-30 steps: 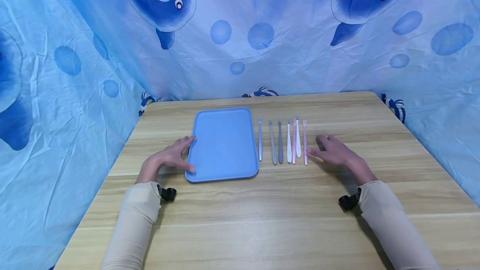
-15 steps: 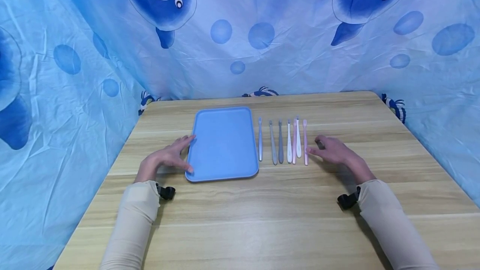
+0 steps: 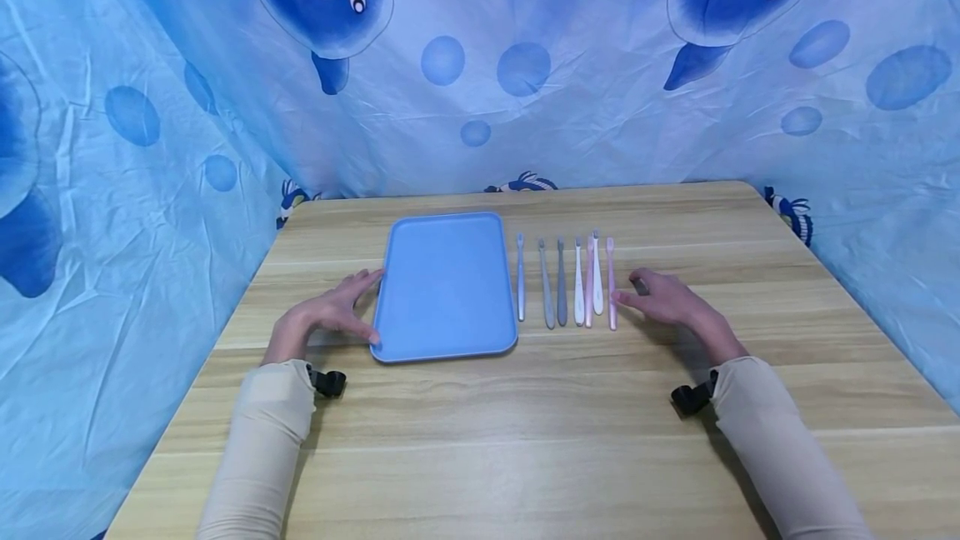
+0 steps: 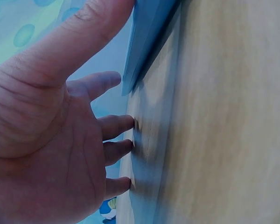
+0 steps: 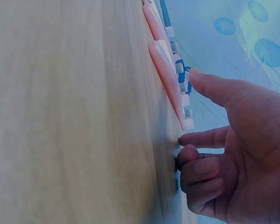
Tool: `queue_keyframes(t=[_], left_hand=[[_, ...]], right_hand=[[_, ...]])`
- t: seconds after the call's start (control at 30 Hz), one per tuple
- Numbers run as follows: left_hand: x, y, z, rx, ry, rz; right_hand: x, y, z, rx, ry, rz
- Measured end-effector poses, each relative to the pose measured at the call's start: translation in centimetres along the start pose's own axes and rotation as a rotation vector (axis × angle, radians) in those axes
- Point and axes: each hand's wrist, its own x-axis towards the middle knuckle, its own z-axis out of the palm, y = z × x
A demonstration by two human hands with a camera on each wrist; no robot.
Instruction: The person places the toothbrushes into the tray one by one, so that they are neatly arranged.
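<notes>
A blue rectangular tray lies on the left of the table. My left hand spreads along its left side, index fingertip and thumb right at the rim; in the left wrist view the fingers are straight. Right of the tray, several toothbrushes lie in a row: a blue one, a grey one, a dark grey one, white and pink ones. My right hand is beside the rightmost pink toothbrush, thumb tip close to its handle. Its thumb and index finger reach out apart, the other fingers curled in.
The wooden table extends in front of the tray and beyond both hands. A blue curtain with dolphin prints hangs behind its far edge and along the left side.
My left hand has shifted slightly left, its fingertips drawing back from over the tray to its rim. The right hand's fingers have curled in more. Tray and toothbrushes lie as before.
</notes>
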Motion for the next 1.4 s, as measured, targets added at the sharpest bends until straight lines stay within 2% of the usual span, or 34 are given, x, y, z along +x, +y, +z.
queue_keyframes(t=[0.33,0.67,1.07,1.4], left_hand=[[0.1,0.1,0.1,0.016,-0.004,-0.016],[0.2,0.0,-0.1,0.009,-0.009,-0.007],[0.2,-0.2,-0.2,0.021,-0.008,-0.007],[0.1,-0.2,-0.2,0.017,-0.01,0.002]], right_hand=[[0.3,0.2,0.2,-0.005,0.009,0.007],[0.6,0.6,-0.1,0.143,-0.084,0.057],[0.9,0.6,-0.3,0.203,-0.111,0.092],[1.1,0.4,0.0,0.241,-0.101,0.095]])
